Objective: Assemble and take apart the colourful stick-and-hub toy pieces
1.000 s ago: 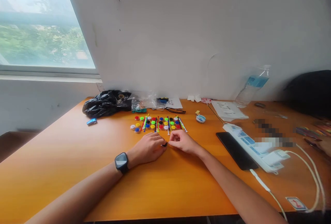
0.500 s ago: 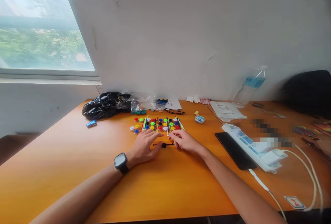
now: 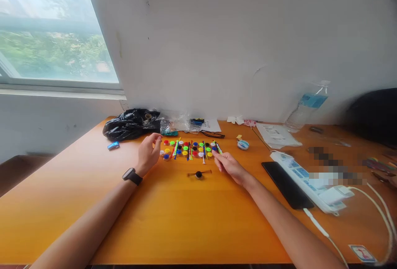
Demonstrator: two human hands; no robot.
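A small black disc on a thin stick (image 3: 199, 174) lies alone on the orange table (image 3: 186, 219), between my two hands. My left hand (image 3: 149, 153), with a dark watch on the wrist, hovers open to its upper left, fingers loosely spread beside the cluster of coloured discs and sticks (image 3: 189, 149). Fingers extended, my right hand (image 3: 228, 164) reaches toward the right end of that cluster and holds nothing that I can see.
A black plastic bag (image 3: 132, 123) and a small blue object (image 3: 113, 145) lie at the back left. To the right lie a black phone (image 3: 285, 184), a white power strip (image 3: 310, 180) with cables, papers (image 3: 276, 134) and a water bottle (image 3: 305, 105).
Both hands let go of the black disc and stick and drew apart. The left hand moved up and left; the right moved toward the coloured cluster. The piece now lies alone on the table.
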